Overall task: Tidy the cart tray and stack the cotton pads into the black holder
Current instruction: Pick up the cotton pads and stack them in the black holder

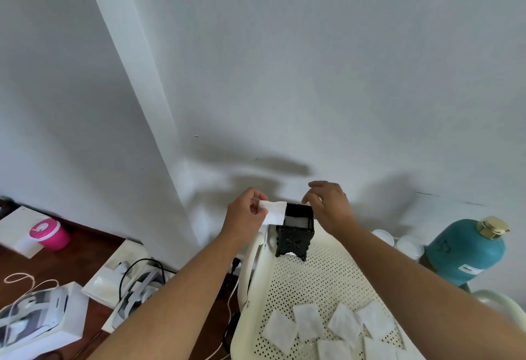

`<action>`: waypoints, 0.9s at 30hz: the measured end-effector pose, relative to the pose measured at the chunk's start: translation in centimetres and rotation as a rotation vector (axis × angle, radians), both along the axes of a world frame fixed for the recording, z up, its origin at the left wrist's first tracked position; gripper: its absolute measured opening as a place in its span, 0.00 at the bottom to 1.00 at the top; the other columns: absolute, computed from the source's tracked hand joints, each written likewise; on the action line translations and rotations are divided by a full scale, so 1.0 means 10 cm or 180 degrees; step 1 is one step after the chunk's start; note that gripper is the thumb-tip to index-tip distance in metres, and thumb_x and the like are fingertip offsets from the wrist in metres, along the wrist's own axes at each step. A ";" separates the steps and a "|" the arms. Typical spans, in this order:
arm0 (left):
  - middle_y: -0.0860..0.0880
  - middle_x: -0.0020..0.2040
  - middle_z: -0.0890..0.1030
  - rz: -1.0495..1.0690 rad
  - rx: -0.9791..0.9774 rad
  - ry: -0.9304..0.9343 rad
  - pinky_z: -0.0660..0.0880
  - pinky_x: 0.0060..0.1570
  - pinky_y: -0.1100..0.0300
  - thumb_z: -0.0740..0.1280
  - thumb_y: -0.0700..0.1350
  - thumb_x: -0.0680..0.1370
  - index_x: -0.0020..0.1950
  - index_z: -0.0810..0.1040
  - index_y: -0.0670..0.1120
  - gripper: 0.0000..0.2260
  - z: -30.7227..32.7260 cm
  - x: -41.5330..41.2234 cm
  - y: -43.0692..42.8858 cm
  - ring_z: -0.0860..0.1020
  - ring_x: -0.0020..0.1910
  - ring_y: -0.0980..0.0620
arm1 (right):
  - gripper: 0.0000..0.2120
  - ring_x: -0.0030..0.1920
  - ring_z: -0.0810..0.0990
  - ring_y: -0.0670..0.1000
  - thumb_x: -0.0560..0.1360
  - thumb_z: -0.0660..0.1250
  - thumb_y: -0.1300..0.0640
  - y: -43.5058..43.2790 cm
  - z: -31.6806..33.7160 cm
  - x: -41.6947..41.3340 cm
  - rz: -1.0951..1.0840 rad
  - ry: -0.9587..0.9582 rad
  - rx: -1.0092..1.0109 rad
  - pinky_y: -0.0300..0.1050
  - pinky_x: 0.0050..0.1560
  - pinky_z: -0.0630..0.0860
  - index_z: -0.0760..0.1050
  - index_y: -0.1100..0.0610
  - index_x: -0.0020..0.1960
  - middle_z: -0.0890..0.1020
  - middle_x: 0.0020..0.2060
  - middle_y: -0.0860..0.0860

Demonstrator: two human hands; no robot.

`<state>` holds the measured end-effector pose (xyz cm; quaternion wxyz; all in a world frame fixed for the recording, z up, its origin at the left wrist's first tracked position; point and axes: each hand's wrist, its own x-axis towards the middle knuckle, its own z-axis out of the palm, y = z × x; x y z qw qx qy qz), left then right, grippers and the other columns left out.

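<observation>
The tray (301,282) is cream-coloured, with many small holes in its floor and a raised rim. The holder (296,231) is black with ornate sides and small feet; it stands upright at the far edge of the tray, and its top is open. One white pad (274,211) is held just above and left of the holder's top. Several square white pads (341,328) lie flat at the near edge of the tray, some overlapping.

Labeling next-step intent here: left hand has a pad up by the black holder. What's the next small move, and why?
Probably shift the cotton pad in the left hand rightward and lower it into the black holder. It hangs at the holder's left rim, not inside; the right hand is at the right rim.
</observation>
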<state>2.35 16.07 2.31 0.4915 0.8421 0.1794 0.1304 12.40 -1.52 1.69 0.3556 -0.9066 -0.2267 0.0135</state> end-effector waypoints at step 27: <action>0.49 0.74 0.62 -0.1421 0.1387 0.1115 0.62 0.70 0.48 0.75 0.47 0.69 0.74 0.61 0.51 0.37 -0.14 0.39 0.01 0.61 0.72 0.48 | 0.11 0.64 0.71 0.53 0.75 0.63 0.50 0.06 -0.17 0.06 0.0072 0.0259 -0.0814 0.51 0.64 0.68 0.82 0.53 0.49 0.75 0.65 0.48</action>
